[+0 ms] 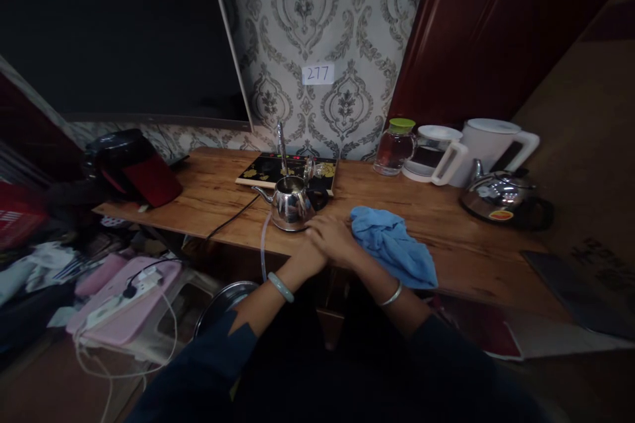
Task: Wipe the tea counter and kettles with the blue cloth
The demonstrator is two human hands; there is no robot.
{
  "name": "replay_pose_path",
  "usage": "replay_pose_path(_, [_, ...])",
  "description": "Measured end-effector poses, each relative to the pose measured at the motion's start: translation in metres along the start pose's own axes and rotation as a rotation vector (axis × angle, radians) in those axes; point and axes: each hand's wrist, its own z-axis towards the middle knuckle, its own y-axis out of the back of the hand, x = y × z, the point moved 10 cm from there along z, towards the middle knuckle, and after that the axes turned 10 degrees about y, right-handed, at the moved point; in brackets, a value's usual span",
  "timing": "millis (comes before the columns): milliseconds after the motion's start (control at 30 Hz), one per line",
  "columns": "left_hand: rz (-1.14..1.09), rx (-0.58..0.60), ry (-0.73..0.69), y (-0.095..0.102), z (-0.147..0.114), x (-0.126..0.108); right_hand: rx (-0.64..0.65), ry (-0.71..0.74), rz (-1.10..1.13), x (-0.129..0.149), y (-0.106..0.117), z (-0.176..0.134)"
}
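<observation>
Head cam: R hand touches L, nr kettle.

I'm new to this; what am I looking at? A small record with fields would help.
Left hand: under the right
Right hand: laid over the left
Small kettle: open-topped, just beyond the hands
Behind kettle: black cooktop
Cloth: blue, crumpled, right of the hands
Far right: big kettle
Surface: wooden table
Wall sign: 277
</observation>
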Motion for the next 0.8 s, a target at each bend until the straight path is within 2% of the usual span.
replay_pose_path(33, [0.011, 0.041, -0.060, 0.004, -0.001, 0.000, 0.000, -0.099, 0.011, -0.024, 0.001, -0.002])
replay_pose_path(100, [0.073, 0.115, -0.153, 0.011, -0.005, -0.001, -0.031, -0.191, -0.010, -0.055, 0.004, -0.006])
replay_pose_path(200, [0.139, 0.156, -0.142, 0.019, -0.009, 0.004, -0.079, -0.225, -0.019, -0.073, -0.003, -0.014])
replay_pose_path(300, [0.070, 0.155, 0.002, 0.020, -0.012, 0.019, -0.135, -0.198, 0.011, -0.071, -0.015, -0.019])
replay_pose_path(467, [-0.020, 0.138, 0.305, 0.011, -0.016, 0.059, -0.235, -0.142, 0.080, -0.064, -0.031, -0.015])
replay_pose_path(633, [-0.110, 0.085, 0.415, 0.007, -0.016, 0.076, -0.297, -0.127, 0.119, -0.062, -0.043, -0.010])
replay_pose_path(800, [-0.083, 0.080, 0.491, 0.000, -0.017, 0.085, -0.325, -0.065, 0.084, -0.050, -0.038, -0.013])
